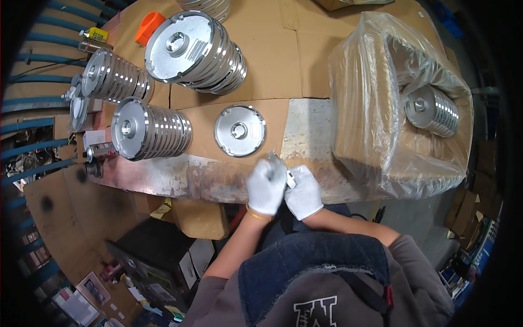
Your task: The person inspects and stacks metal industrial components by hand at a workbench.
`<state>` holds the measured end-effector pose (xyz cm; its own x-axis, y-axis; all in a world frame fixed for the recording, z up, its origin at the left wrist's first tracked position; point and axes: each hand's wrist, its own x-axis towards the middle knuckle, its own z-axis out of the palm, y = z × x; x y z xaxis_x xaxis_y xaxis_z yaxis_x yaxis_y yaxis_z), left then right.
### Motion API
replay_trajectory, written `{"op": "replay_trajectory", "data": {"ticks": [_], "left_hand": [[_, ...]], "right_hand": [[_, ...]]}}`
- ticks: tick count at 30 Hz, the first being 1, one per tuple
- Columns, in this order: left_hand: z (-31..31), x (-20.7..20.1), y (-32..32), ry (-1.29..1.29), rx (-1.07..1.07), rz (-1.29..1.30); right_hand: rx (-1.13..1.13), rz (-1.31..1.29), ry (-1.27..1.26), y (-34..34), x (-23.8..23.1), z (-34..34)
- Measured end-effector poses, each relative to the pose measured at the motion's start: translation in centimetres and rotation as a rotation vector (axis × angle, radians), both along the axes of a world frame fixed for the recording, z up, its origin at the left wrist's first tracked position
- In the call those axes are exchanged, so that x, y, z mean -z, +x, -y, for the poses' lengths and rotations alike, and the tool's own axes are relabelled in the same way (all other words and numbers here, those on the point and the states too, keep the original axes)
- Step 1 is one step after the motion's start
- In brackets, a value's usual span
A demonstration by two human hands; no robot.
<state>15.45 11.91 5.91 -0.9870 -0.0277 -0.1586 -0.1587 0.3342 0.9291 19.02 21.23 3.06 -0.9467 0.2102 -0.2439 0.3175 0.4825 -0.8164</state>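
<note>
The right hand [303,192] pinches a part [290,177], seemingly worked by the left hand [266,187], whose grip blurs beyond telling; the next move calls for steadiness, the disc [226,131] lying ahead.

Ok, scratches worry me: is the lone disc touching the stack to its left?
Apart: the head view shows cardboard between the disc and the stack.

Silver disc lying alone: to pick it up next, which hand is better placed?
Probably the left hand: it is nearer to the silver disc; the right hand sits farther right. However, a thin object is between them, and the left grip is too blurred to judge.
</note>
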Motion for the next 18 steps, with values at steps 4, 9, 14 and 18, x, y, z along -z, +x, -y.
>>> {"op": "replay_trajectory", "data": {"ticks": [4,9,14,18], "left_hand": [[-0.1,-0.1,0.9,-0.165,0.151,-0.138],[0.2,1.1,-1.6,-0.021,-0.034,0.121],[-0.8,-0.2,0.7,-0.009,0.106,-0.023],[-1.6,0.4,-1.0,0.081,0.056,0.084]], "right_hand": [[0.202,0.045,-0.448,0.0,0.9,-0.2],[-0.095,-0.004,0.095,0.0,-1.4,-0.2],[0.170,-0.005,-0.383,-0.1,1.5,-0.1],[0.077,-0.115,-0.193,-1.1,1.4,-0.4]]}}
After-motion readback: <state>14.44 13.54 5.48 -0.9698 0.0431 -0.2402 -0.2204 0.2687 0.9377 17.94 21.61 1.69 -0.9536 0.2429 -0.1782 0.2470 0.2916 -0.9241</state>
